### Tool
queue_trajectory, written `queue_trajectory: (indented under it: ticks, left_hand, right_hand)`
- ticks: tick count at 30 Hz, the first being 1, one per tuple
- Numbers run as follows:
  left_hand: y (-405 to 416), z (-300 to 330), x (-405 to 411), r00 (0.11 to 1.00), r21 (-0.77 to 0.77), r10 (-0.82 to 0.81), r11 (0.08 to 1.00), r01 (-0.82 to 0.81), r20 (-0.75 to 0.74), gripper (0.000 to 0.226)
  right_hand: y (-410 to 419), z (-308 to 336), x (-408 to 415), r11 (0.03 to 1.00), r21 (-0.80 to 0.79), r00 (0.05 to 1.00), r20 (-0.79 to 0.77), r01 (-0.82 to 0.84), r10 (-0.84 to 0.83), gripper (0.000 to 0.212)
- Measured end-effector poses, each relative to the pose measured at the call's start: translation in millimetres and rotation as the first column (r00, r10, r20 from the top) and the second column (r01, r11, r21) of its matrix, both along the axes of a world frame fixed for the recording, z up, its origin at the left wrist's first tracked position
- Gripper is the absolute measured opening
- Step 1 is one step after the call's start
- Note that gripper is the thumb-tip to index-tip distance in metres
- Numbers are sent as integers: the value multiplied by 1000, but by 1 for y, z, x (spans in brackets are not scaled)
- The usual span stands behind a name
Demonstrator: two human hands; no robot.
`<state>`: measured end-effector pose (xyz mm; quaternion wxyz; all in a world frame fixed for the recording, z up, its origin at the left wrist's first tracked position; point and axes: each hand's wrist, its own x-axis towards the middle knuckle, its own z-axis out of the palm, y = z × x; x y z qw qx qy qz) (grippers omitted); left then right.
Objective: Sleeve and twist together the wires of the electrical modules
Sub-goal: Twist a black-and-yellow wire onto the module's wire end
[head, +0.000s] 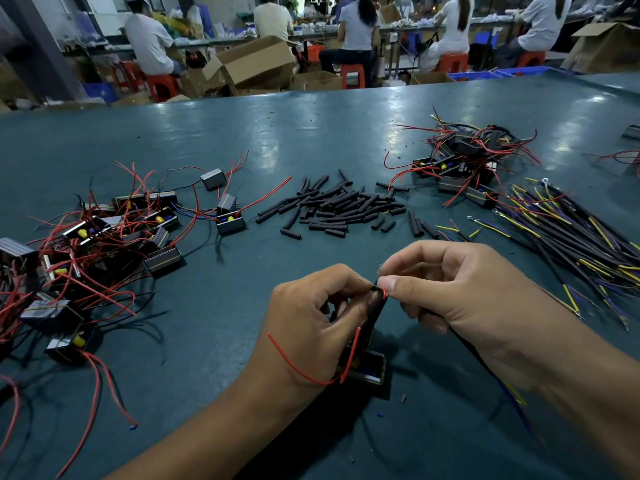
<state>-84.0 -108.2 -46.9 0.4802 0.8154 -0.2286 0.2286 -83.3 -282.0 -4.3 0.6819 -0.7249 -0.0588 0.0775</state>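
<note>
A: Left hand [313,315] – pinching red wire end [384,293] + short black sleeve tube [375,288] at fingertips, module hanging below?

B: Yep, small black box module [367,367] sitting low against left palm, just above teal worktop [214,133], keeping wire taut prob. Right hand [446,285] curling round, thumb + forefinger nipping bare strands beside the red end, gripping black lead [467,344] w/ lower fingers.

A: Holding tips together for twisting, looks like.

B: Spare black sleeve pieces [341,206] lying mid-worktop, within reach.

No legible text or labels anywhere
</note>
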Motion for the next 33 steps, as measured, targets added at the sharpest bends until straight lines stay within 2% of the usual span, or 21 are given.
queue_trajectory:
  ticks: [19,24,33]
  left_hand:
    - [-1,-2,-2,995,-85,-24,996,16,-100,7]
    - [1,-2,-1,990,-116,-54,992,39,-127,4]
    - [1,-3,-1,994,-113,-49,993,38,-98,6]
  right_hand:
    - [-1,-6,0,1000,-16,1000,30,0,1,9]
    - [-2,-8,0,999,-31,1000,25,-11,12,26]
    - [-1,-11,0,1000,-27,997,72,4,-3,12]
